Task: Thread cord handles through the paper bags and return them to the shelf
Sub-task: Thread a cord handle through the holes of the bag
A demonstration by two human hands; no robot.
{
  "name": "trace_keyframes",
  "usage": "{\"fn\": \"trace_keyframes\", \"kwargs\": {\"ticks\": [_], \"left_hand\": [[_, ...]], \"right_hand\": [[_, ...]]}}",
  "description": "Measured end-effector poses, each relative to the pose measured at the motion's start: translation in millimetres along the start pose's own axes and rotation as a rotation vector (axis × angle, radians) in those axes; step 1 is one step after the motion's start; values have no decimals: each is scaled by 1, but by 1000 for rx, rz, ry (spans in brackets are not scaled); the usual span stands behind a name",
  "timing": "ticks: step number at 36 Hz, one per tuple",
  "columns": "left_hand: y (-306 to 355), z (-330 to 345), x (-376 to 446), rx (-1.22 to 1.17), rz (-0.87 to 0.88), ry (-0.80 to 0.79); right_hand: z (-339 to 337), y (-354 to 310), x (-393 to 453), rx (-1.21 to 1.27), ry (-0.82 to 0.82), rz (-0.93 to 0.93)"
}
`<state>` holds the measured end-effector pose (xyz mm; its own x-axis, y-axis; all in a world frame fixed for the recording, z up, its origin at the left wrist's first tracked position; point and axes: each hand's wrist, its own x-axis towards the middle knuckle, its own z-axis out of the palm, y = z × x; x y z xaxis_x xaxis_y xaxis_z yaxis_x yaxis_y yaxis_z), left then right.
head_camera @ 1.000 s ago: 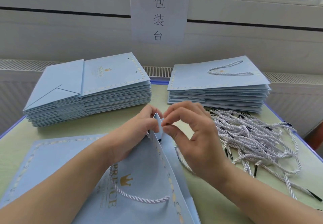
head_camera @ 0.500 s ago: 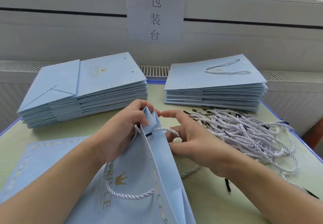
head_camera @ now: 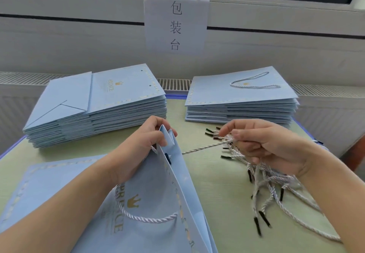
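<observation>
A light blue paper bag with a gold crown print stands tilted in front of me. My left hand pinches its top corner. One white twisted cord handle loops across its near face. A second white cord runs taut from a hole near the bag's top edge to my right hand, which pinches it over the heap of loose cords.
A stack of flat blue bags without handles lies at the back left. A stack with a cord handle on top lies at the back right. Another flat bag lies under my left forearm. A paper sign hangs on the wall.
My right hand has moved right, away from the bag's top, drawing the cord out straight through the hole. My left hand keeps its hold on the bag's corner.
</observation>
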<state>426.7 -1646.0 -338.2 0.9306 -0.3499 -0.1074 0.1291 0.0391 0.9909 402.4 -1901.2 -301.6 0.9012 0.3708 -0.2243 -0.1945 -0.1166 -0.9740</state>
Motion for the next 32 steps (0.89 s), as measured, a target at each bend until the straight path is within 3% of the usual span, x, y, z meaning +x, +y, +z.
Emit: {"fn": "trace_keyframes", "kwargs": {"ticks": [6,13,16,21,23,28,32], "left_hand": [[0,0,-1,17,-15,-10],[1,0,-2,14,-29,-15],[2,0,-2,24,-26,-27],[3,-1,-3,2,-31,-39],[4,-2,-3,-10,-32,-39],[9,-5,-3,-42,-14,-32],[11,-9,-3,-76,0,-25]], "right_hand": [[-23,-12,-9,212,104,-140],[-71,-17,-22,703,-105,-600],[-87,-16,-24,738,-11,-694],[-75,-19,-20,494,281,-698],[-67,-20,-21,377,325,-687],[-14,-21,-20,-28,169,-576],[35,-3,-10,-450,-63,-319]]}}
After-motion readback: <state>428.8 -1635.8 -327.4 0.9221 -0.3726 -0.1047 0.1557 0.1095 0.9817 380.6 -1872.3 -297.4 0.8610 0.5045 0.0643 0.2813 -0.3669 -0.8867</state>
